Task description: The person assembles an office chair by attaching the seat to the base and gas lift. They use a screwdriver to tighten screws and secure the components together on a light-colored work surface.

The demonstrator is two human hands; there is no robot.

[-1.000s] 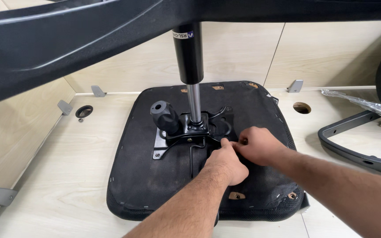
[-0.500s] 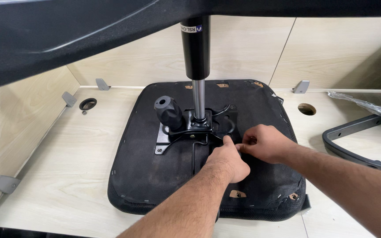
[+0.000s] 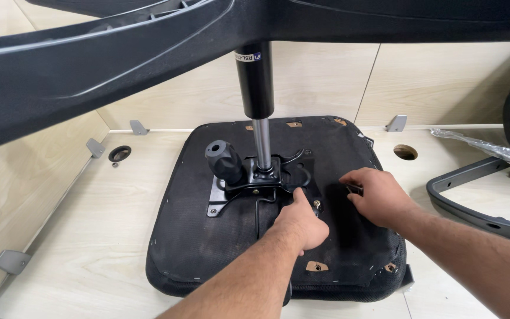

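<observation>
Nearest the camera, the big black square seat cushion [image 3: 208,248] is laid upside down on the pale wooden table [image 3: 90,236]. On the middle of the cushion, the left hand [image 3: 301,223] is curled, and one fingertip is pressed against the edge of the black metal plate [image 3: 249,188] screwed to the cushion. Whether something is gripped inside that hand cannot be told. Just to the right of the plate, still on the cushion, the right hand [image 3: 380,198] is bent over a small dark part [image 3: 354,189], which seems to be pinched in the fingertips.

The step in hand looks like fixing work at the plate. Any next move there calls for the cushion to be kept still and the small part to be held tight.

Left on the plate, a fat black round knob [image 3: 225,160] is seen. From the plate, a shiny rod with a black tube [image 3: 255,77] is stood straight up. High above the cushion, black plastic chair legs [image 3: 119,53] are spread.
</observation>
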